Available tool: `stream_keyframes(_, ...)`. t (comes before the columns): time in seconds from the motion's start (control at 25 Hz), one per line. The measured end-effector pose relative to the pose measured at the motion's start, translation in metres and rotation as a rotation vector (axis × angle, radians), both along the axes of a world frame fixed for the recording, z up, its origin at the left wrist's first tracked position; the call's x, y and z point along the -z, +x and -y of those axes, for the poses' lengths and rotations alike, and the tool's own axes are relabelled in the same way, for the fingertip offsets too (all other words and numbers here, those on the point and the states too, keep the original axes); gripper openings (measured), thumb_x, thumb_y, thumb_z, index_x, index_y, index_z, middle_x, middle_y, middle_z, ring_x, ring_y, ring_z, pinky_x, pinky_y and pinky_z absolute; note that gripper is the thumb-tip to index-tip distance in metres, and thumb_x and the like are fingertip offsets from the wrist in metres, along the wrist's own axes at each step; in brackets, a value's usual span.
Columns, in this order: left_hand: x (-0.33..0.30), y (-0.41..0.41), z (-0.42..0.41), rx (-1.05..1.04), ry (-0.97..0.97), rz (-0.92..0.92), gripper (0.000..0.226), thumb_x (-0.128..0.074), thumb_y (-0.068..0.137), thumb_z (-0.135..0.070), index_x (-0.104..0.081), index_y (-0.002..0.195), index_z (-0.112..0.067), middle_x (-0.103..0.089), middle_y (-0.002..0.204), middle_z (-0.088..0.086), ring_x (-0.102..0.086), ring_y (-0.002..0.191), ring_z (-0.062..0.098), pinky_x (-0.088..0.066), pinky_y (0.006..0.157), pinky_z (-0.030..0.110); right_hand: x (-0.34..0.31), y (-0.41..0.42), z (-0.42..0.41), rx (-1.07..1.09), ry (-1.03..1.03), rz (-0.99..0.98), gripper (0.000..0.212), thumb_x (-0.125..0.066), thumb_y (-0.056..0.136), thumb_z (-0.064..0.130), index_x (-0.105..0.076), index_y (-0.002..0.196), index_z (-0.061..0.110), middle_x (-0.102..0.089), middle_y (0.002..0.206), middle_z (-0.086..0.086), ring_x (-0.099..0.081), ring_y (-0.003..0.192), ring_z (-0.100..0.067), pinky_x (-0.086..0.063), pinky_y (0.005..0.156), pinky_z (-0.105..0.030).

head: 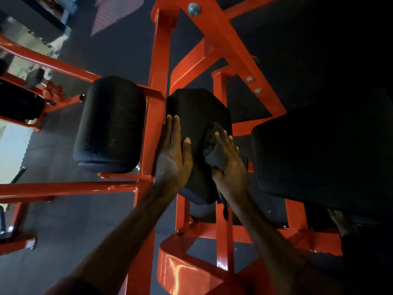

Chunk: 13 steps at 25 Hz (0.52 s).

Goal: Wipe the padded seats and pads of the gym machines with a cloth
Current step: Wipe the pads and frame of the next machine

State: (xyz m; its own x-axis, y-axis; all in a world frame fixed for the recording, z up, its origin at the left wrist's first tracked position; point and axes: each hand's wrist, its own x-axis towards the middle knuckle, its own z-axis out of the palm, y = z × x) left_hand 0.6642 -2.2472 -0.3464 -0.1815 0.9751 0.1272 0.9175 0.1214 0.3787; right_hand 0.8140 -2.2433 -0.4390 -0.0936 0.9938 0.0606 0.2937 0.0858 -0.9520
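A black roller pad (197,116) sits on the orange machine frame (158,67) at the centre of the view. My left hand (173,156) lies flat on the pad's left side, its fingers straight and the thumb across the top. My right hand (228,167) grips a bunched dark grey cloth (213,150) and presses it on the pad's right side. A second black roller pad (110,124) stands to the left. A wide black seat pad (323,154) lies to the right.
Orange steel bars cross on all sides of the pads, with bolts (193,9) at the top. Another orange machine with a black pad (19,103) stands at the far left. The dark rubber floor (70,213) shows below.
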Motion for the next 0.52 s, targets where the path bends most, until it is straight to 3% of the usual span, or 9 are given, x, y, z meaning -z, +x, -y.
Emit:
stream_keyframes(0.08,-0.004,-0.001,-0.001,0.023,-0.066,0.037,0.067,-0.038,0.109,-0.037,-0.016,0.168,-0.012,-0.007,0.176,0.007,-0.001,0.163,0.015,-0.009,0.133,0.036,-0.01,-0.001,0.031,0.075,-0.072,-0.002,0.082,-0.051,0.079,0.019,-0.04,0.161,0.022,-0.035,0.169,0.001,-0.026,0.159,-0.02,-0.029,0.123,-0.06)
stream_keyframes(0.2,-0.024,-0.007,-0.003,0.071,-0.161,0.033,0.068,-0.035,0.106,-0.035,-0.018,0.166,-0.009,-0.01,0.175,0.009,-0.004,0.162,0.016,-0.009,0.132,0.031,-0.032,-0.007,0.076,-0.003,0.085,-0.01,0.078,-0.054,0.082,0.026,-0.042,0.159,0.021,-0.034,0.169,-0.001,-0.026,0.159,-0.023,-0.027,0.124,-0.062)
stream_keyframes(0.28,-0.037,-0.023,0.007,0.198,-0.135,-0.202,0.063,-0.038,0.106,-0.027,-0.028,0.164,-0.004,-0.024,0.172,0.015,-0.023,0.16,0.023,-0.027,0.129,0.041,-0.034,-0.01,0.055,-0.06,0.185,0.031,0.08,-0.056,0.082,0.024,-0.04,0.161,0.023,-0.034,0.17,-0.001,-0.026,0.159,-0.024,-0.029,0.123,-0.061)
stream_keyframes(0.36,-0.043,-0.033,0.025,0.35,-0.034,-0.546,0.058,-0.044,0.105,-0.019,-0.037,0.16,0.0,-0.035,0.167,0.019,-0.041,0.152,0.028,-0.043,0.12,0.046,-0.029,-0.01,0.032,-0.062,0.151,0.033,0.083,-0.057,0.081,0.02,-0.036,0.162,0.027,-0.032,0.171,0.001,-0.024,0.16,-0.022,-0.031,0.122,-0.061)
stream_keyframes(0.52,-0.04,-0.035,0.035,0.384,0.047,-0.689,0.059,-0.052,0.095,-0.009,-0.048,0.153,0.003,-0.047,0.16,0.021,-0.053,0.143,0.03,-0.052,0.112,0.047,-0.043,-0.011,0.081,-0.048,0.148,-0.009,0.075,-0.055,0.084,0.024,-0.044,0.159,0.023,-0.032,0.17,0.0,-0.024,0.16,-0.025,-0.025,0.123,-0.064)
